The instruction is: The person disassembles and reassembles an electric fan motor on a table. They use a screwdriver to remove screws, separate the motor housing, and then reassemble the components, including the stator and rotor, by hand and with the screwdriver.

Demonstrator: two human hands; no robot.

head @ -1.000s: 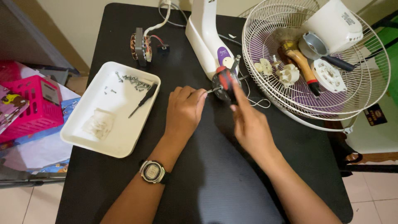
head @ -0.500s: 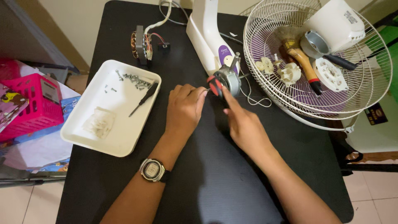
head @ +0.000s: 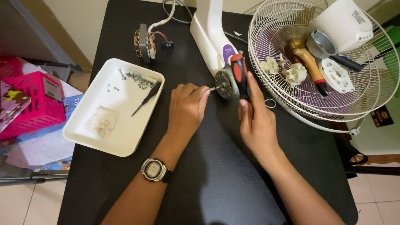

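Fingers of the left hand (head: pixel 187 106) pinch the thin shaft of a grey motor part (head: pixel 225 84) on the black table (head: pixel 216 175), while the right hand (head: pixel 255 121) grips a red-and-black screwdriver (head: pixel 240 75) just beside it.

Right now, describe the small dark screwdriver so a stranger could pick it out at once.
Start at the black table and find the white rectangular tray on its left side. The small dark screwdriver lies loose in it, slanted, just below a heap of screws. It is thin and all black, unlike the thick red-and-black screwdriver in the right hand.
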